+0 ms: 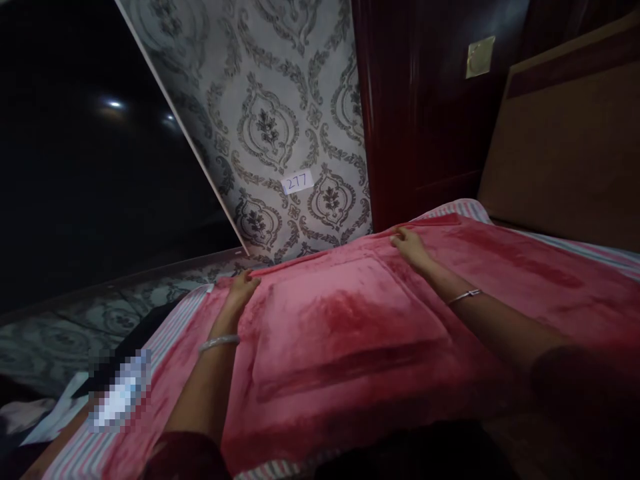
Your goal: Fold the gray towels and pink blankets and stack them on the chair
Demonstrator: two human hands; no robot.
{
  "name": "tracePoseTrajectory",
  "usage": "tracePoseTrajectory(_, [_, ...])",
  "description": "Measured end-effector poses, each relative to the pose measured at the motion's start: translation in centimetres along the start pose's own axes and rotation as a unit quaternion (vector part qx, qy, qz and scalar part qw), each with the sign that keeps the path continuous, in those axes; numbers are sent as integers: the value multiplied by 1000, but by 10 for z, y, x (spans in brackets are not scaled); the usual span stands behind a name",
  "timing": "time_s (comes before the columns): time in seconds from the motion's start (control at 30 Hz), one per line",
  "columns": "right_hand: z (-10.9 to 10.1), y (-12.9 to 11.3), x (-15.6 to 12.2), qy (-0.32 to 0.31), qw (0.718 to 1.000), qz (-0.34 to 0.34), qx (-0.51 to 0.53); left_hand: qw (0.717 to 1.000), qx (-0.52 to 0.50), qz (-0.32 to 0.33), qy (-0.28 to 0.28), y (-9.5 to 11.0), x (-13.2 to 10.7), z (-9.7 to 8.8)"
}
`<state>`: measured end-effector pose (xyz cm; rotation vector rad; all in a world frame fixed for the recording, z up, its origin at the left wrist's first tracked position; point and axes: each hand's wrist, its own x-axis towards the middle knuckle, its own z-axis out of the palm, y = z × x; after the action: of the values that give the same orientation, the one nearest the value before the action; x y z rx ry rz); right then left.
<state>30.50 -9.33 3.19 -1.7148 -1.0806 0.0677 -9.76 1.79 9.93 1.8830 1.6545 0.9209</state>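
Pink blanket largely spread, some ridges left

The blanket is laid over a striped sheet. Its far edge appears to be pinched by the left hand and the right hand, set well apart. Most cloth seems flattened; ridges are seen around a central square.

We note one pinkish-red plush blanket, spread out over striped cloth; nap patchy, light and dark; rectangular outline about its middle; narrow ridge along far edge.
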Motion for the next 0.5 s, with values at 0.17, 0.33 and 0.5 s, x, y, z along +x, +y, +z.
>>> tracePoseTrajectory(0.17, [53, -25, -29, -112, 989, -69, -63, 992, 53, 91, -66, 19, -7, 57])
tracePoseTrajectory(0.33, [100, -30, -73, -199, 942, -154, -221, 922, 303, 217, -107, 5, -33, 122])
tracePoseTrajectory(0.5, [110, -11, -89, -211, 908, -165, -322, 896, 373, 216, -105, -26, -40, 147])
